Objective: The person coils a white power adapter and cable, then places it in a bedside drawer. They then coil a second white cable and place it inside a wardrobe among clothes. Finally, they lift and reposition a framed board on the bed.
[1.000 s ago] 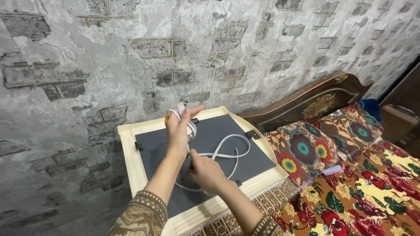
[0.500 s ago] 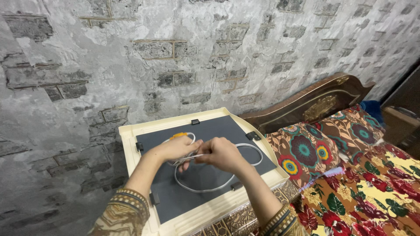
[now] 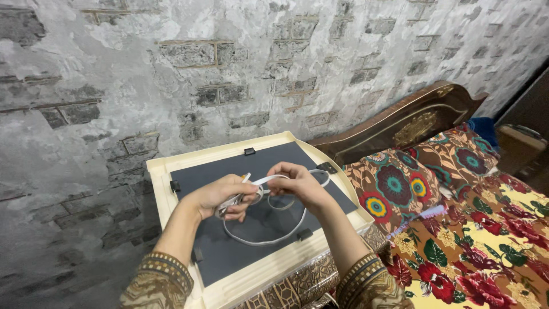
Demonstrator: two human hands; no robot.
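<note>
1. Left hand (image 3: 220, 197): closed around a small bundle of coiled white cable (image 3: 260, 237); the fingers are curled over the gathered turns and the thumb is laid on top.
2. Right hand (image 3: 297, 184): pinched on a flat run of the same cable just beside the left hand; the two hands are held close together, nearly touching, above the dark panel (image 3: 229, 257).
3. White cable: one part is clamped in the left hand, one strand is stretched between the hands, and a loose loop hangs below them and rests on the panel. A second loop shows behind the right hand. A small orange-tipped end is glimpsed above the left thumb; its kind cannot be told.
4. Cream tray-like frame (image 3: 163, 180): lies under both hands, with the dark panel set in it and held by small black clips (image 3: 249, 151) at its edges.
5. Bed with floral cover (image 3: 486, 240): to the right of the right hand, well apart; carved wooden headboard (image 3: 412, 123) beyond it.
6. Brick-patterned wall (image 3: 171, 68): beyond both hands.
7. Handling note, as a judgement: an even coil is best kept by holding the bundle firmly in the left hand while the strand is fed flat and untwisted by the right, with the slack loop drawn up without snagging on the clips.
</note>
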